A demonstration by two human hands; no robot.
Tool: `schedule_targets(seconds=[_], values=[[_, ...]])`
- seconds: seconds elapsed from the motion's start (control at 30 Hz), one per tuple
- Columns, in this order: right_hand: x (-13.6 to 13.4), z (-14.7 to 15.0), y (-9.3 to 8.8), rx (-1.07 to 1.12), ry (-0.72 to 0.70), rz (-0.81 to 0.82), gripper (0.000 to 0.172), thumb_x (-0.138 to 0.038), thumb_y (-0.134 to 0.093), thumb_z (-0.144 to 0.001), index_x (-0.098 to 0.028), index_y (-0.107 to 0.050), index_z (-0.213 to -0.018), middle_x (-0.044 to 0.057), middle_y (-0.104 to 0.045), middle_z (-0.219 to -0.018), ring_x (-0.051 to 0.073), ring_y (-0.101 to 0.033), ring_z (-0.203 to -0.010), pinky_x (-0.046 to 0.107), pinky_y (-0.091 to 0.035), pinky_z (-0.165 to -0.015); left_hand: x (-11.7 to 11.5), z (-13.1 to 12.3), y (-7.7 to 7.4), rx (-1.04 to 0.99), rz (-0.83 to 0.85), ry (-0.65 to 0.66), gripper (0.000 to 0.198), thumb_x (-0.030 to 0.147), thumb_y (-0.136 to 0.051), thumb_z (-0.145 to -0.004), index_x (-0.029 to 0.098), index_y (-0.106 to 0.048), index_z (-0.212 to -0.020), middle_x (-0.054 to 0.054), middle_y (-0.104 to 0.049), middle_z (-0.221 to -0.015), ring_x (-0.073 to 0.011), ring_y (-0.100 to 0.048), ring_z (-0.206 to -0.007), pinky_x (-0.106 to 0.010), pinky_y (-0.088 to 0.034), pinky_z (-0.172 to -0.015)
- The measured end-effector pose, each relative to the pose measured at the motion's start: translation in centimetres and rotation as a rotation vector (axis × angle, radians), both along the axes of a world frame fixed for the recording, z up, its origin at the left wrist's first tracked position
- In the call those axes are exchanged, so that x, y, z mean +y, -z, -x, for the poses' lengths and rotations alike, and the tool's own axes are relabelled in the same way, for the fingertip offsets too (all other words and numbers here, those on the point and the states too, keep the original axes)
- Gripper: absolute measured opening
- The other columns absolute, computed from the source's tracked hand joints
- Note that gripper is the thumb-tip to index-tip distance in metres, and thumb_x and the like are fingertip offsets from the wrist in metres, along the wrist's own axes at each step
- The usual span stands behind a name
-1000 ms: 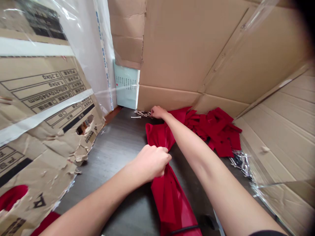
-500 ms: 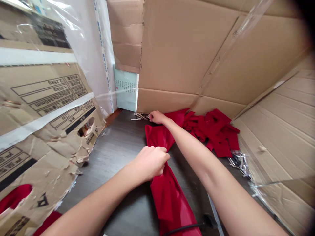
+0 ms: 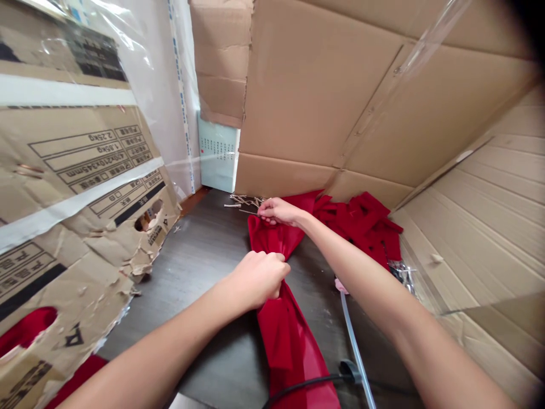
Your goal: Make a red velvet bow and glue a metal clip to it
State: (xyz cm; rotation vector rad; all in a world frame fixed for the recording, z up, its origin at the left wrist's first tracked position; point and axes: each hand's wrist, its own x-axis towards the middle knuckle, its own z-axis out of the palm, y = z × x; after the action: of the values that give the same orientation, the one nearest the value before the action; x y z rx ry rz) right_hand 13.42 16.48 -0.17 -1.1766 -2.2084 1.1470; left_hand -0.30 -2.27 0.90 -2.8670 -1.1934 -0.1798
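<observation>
Saw cardboard [image 3: 323,85] at back + both sides, red scraps [image 3: 361,224] back R, tie pile [image 3: 239,200] beside R hand [image 3: 281,211], cable [image 3: 306,382] across near end of cloth [image 3: 293,341] on worktop [image 3: 200,244]. Had L fingers [image 3: 277,266] clamped round cloth's bunched mid; pinched thin tie [image 3: 247,212] w/ R fingers [image 3: 264,211] by far end.

one head-worn view, from above the near end of the red cloth [image 3: 292,341], facing forward and down along it, close over the bench [image 3: 204,250] beneath the cloth, wide framing, reaching the cardboard wall [image 3: 315,91] beyond the cloth's far end
</observation>
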Motion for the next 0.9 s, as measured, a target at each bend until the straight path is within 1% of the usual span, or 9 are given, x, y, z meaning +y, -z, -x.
schedule_targets(seconds=[0.17,0.27,0.37,0.43,0.5,0.6,0.67,0.77,0.9], values=[[-2.0,2.6,-0.8,0.160,-0.170,0.023,0.024,-0.036,-0.067,-0.082,-0.014,-0.059,-0.081,-0.002,-0.054,-0.060,0.008,-0.046,-0.049,0.021,-0.037,-0.047,-0.3,0.0,0.3,0.009,-0.037,0.056,0.005,0.014,-0.063,-0.079,0.016,-0.064,-0.083,-0.006,-0.066,-0.085,-0.0258,-0.069,-0.069,-0.032,-0.047,-0.053],[-2.3,4.7,-1.0,0.180,-0.237,-0.020,0.017,-0.030,-0.066,-0.080,-0.014,-0.061,-0.079,-0.002,-0.056,-0.061,0.008,-0.047,-0.052,0.022,-0.038,-0.050,-0.7,-0.1,0.3,0.020,-0.047,0.103,0.007,0.016,-0.066,-0.079,0.015,-0.064,-0.086,-0.006,-0.066,-0.084,-0.0262,-0.070,-0.070,-0.033,-0.048,-0.053],[-2.0,6.8,-0.6,0.149,-0.269,-0.091,0.007,-0.021,-0.066,-0.078,-0.015,-0.062,-0.078,-0.003,-0.058,-0.061,0.009,-0.048,-0.053,0.023,-0.040,-0.053,-0.8,-0.3,0.4,0.022,-0.047,0.115,0.008,0.016,-0.067,-0.080,0.015,-0.064,-0.087,-0.007,-0.065,-0.085,-0.0262,-0.070,-0.069,-0.034,-0.048,-0.052],[-1.7,8.0,0.1,0.119,-0.249,-0.158,0.005,-0.014,-0.067,-0.075,-0.015,-0.062,-0.075,-0.003,-0.060,-0.062,0.010,-0.051,-0.056,0.023,-0.042,-0.057,-0.8,-0.3,0.4,0.013,-0.049,0.115,0.007,0.015,-0.067,-0.079,0.015,-0.064,-0.086,-0.006,-0.065,-0.085,-0.0262,-0.069,-0.068,-0.034,-0.047,-0.051],[-1.4,8.7,0.9,0.089,-0.209,-0.228,0.008,-0.008,-0.067,-0.073,-0.015,-0.062,-0.073,-0.002,-0.062,-0.065,0.011,-0.056,-0.061,0.024,-0.045,-0.063,-0.8,-0.3,0.5,0.007,-0.046,0.113,0.007,0.015,-0.067,-0.079,0.015,-0.064,-0.086,-0.006,-0.065,-0.085,-0.0260,-0.069,-0.067,-0.034,-0.047,-0.050],[-1.2,9.0,1.6,0.043,-0.166,-0.310,0.011,-0.004,-0.062,-0.076,-0.015,-0.064,-0.077,-0.001,-0.066,-0.067,0.013,-0.061,-0.066,0.025,-0.047,-0.068,-0.8,-0.3,0.4,0.008,-0.028,0.107,0.008,0.014,-0.067,-0.078,0.015,-0.064,-0.085,-0.006,-0.065,-0.084,-0.0256,-0.069,-0.066,-0.034,-0.045,-0.049],[-1.1,8.7,1.6,0.008,-0.150,-0.350,0.017,0.000,-0.056,-0.078,-0.014,-0.065,-0.083,0.000,-0.068,-0.070,0.013,-0.063,-0.066,0.024,-0.048,-0.068,-0.8,-0.3,0.4,0.006,-0.024,0.102,0.008,0.013,-0.067,-0.078,0.015,-0.064,-0.085,-0.006,-0.065,-0.084,-0.0257,-0.069,-0.067,-0.034,-0.045,-0.050],[-1.1,8.0,1.1,-0.058,-0.110,-0.412,0.025,0.003,-0.051,-0.079,-0.014,-0.067,-0.088,0.003,-0.071,-0.079,0.013,-0.066,-0.070,0.024,-0.050,-0.070,-0.8,-0.2,0.4,-0.005,-0.028,0.101,0.006,0.014,-0.067,-0.079,0.015,-0.064,-0.085,-0.006,-0.065,-0.084,-0.0260,-0.069,-0.068,-0.034,-0.046,-0.051],[-0.6,7.4,0.7,-0.183,-0.012,-0.514,0.025,0.001,-0.051,-0.082,-0.015,-0.069,-0.090,0.006,-0.073,-0.092,0.019,-0.068,-0.088,0.029,-0.050,-0.083,-0.7,-0.2,0.5,0.001,-0.021,0.103,0.007,0.016,-0.068,-0.080,0.015,-0.064,-0.086,-0.007,-0.065,-0.085,-0.0262,-0.069,-0.069,-0.034,-0.048,-0.052]])
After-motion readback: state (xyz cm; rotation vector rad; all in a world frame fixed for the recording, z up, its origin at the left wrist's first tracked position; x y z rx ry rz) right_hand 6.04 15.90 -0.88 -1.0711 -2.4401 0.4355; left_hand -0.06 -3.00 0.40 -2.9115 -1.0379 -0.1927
